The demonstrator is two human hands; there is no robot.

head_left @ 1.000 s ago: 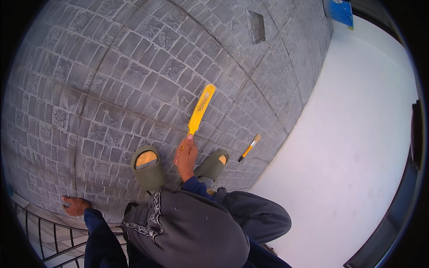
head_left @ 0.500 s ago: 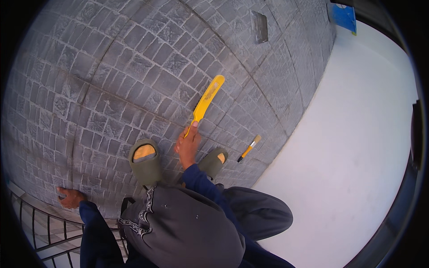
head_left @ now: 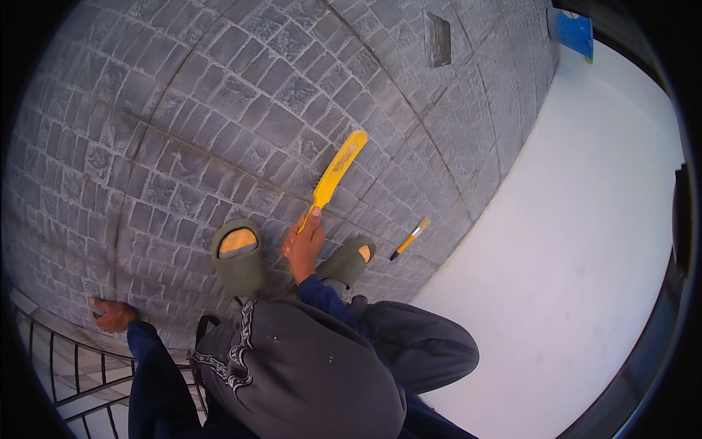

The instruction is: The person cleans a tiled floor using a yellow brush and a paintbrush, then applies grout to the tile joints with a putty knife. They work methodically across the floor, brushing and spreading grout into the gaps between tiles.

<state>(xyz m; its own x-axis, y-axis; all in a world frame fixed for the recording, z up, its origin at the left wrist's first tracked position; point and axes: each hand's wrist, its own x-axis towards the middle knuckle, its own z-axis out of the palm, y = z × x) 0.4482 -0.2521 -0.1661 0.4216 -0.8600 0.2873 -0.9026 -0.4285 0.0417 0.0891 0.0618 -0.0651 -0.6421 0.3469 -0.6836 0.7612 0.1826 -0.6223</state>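
My right hand (head_left: 304,241) is wrapped round the handle of a long yellow brush (head_left: 338,167), held over the grey stone-patterned floor (head_left: 190,110), its dark bristles partly showing beneath. My left hand (head_left: 111,314) rests on the floor at the lower left, fingers apart, beside a black railing. A small paintbrush (head_left: 409,239) with yellow-and-black handle and pale bristles lies to the right of the yellow brush. My two olive slide sandals (head_left: 238,269) are planted either side of my right hand, orange and grey showing in their openings.
A white wall (head_left: 556,234) runs along the right. A blue object (head_left: 570,33) stands at the top right. A dark rectangular plate (head_left: 439,40) lies on the floor at the top. Black metal railing bars (head_left: 77,366) border the lower left.
My right hand and the yellow brush went forward and to the right, then back slightly toward me. My left hand appears a little higher and farther left as the view shifts slightly.
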